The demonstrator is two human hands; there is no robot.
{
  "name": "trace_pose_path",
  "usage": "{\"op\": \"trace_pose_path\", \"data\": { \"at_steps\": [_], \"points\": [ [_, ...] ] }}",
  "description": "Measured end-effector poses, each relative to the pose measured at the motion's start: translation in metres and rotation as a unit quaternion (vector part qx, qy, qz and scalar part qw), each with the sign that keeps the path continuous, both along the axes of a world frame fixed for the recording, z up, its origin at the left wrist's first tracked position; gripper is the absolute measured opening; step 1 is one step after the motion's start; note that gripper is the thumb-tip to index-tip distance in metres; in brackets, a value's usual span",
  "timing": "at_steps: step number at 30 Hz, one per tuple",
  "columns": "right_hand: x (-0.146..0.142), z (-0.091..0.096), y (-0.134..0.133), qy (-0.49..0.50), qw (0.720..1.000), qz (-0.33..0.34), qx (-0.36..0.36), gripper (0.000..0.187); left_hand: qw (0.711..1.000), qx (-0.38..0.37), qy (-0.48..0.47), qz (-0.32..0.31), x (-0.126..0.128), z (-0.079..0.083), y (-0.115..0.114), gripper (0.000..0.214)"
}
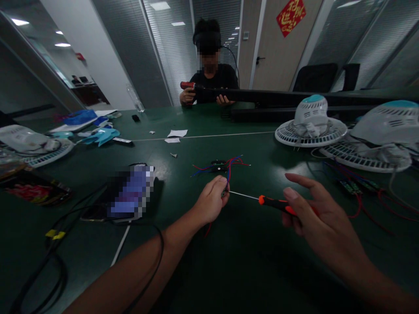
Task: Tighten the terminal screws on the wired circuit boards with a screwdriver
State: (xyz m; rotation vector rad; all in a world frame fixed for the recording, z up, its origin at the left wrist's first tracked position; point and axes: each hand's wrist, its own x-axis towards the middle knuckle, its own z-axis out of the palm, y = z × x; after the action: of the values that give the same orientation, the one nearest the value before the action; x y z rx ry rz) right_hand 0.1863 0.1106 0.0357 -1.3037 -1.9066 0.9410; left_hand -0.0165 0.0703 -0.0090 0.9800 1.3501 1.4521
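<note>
**Screwdriver (274, 203) in the right hand (322, 218), circuit board (224, 192) in the left hand (211, 199)**

The left fingers pinch the small green circuit board above the tabletop (248, 257), with red and blue wires (229, 172) rising beside them. The right fingers curl loosely beneath the orange-and-black handle of the screwdriver, index finger lifted clear. Its shaft points left, and the tip seems to touch the board, though the fingers hide most of that spot.

Just beyond the left hand lies a dark module (218, 166) among more wires. To the left rests a phone (132, 192) beside black cables (94, 192); to the right, more green boards (351, 186) lie near two white fan housings (310, 117) with teal tops. Across the tabletop, a co-worker (212, 76) holds a red-and-black power tool (187, 85) by a long black bar (278, 97).
</note>
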Motion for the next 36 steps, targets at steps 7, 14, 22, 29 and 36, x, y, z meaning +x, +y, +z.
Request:
{"op": "trace_pose_path", "data": {
  "at_steps": [7, 14, 22, 29, 36],
  "points": [
    [0.0010, 0.0006, -0.0009, 0.005, 1.000, 0.010, 0.027, 0.059, 1.000, 0.003, -0.014, 0.005, 0.0007, -0.0008, 0.0005, 0.029],
    [-0.0004, 0.0009, -0.0018, 0.018, 1.000, -0.005, 0.021, 0.065, 1.000, -0.007, -0.004, 0.000, 0.0007, 0.0033, 0.0000, 0.029],
    [0.0001, 0.0000, -0.0034, 0.028, 0.999, -0.008, 0.018, 0.066, 1.000, -0.004, -0.004, 0.000, -0.0010, -0.0015, 0.0007, 0.030],
    [0.0006, 0.0000, 0.0005, -0.012, 1.000, -0.004, 0.011, 0.058, 1.000, 0.000, 0.008, -0.009, -0.0015, -0.0016, 0.0008, 0.029],
    [-0.0002, -0.0001, -0.0010, 0.005, 1.000, 0.006, 0.018, 0.062, 1.000, -0.004, 0.004, -0.003, -0.0001, 0.0010, 0.0000, 0.028]
  ]
}}
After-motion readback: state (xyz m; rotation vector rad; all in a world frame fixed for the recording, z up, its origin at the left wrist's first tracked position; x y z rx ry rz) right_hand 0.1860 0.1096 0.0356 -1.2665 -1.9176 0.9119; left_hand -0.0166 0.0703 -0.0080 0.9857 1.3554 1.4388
